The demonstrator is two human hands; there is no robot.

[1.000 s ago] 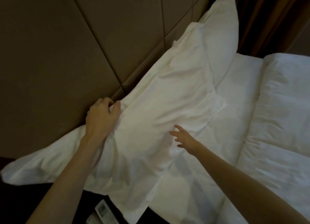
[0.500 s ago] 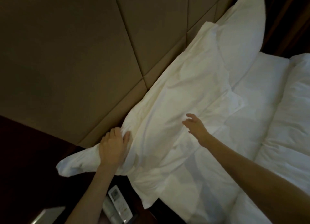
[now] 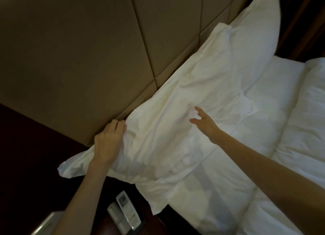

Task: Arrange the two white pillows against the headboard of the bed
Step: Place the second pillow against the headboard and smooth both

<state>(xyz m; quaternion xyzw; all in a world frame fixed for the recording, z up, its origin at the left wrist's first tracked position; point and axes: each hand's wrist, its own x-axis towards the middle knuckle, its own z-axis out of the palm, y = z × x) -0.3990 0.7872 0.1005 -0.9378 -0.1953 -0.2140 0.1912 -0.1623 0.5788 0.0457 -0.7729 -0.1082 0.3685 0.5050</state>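
Left grip (image 3: 109,143) pinching near white pillow (image 3: 175,122) at headboard (image 3: 88,50), right grip (image 3: 204,123) spread over its middle, second pillow (image 3: 258,29) beyond

Two pillows (image 3: 193,97) lean on headboard (image 3: 79,58), remotes (image 3: 125,212) below-left.

Right hand (image 3: 204,124) now off near pillow (image 3: 175,111).

Dim, warm light. The white bedding (image 3: 263,111) is brightest at the right, while the near left falls into darkness. Arm shadows cross the sheets. Soft, grainy, wide-angle bending.
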